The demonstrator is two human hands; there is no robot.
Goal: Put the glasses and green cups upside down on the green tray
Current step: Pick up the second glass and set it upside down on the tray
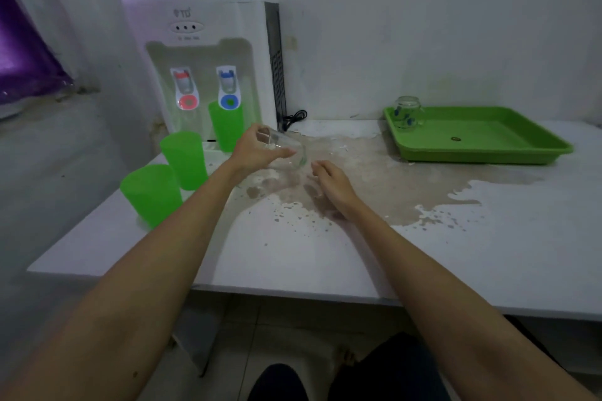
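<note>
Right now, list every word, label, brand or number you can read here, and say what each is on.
"TD", roughly: a small grey logo on the front of the white plastic water dispenser, too blurred to be sure.
Tiny captions under the dispenser's three indicator lights: too small to read.
Nothing else carries text.

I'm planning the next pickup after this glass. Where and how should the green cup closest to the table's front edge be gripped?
Probably around the side wall of the nearest green cup, coming from its right with the left hand once that has let go of the glass. The cup stands upright and tapers toward its base, with no handle; another green cup crowds it behind.
</note>
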